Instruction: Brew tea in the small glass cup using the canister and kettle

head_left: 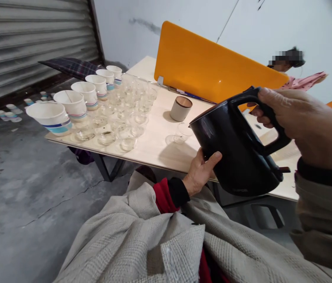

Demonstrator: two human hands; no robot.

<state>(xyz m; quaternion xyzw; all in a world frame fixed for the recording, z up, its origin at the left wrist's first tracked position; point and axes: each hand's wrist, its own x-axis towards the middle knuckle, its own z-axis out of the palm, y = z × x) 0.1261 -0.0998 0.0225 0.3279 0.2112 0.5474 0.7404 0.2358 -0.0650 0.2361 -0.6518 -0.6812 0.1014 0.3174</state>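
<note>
A black electric kettle [239, 153] is tilted, spout to the left, over the near edge of the table. My right hand [310, 114] is closed around its handle. Low on the kettle's front side, my left hand [199, 173] presses against the body with its thumb showing; its other fingers are partly hidden. Just left of the spout, a clear glass cup [180, 135] stands on the table. Behind that cup is a grey cup [181, 108] with a brown inside.
Rows of small clear cups [127, 142] cover the table's left part, beside a line of white paper cups [71, 103]. An orange divider [213, 63] rises at the back. Another person [304, 80] is beyond it. Small bottles [11, 114] stand on the floor at left.
</note>
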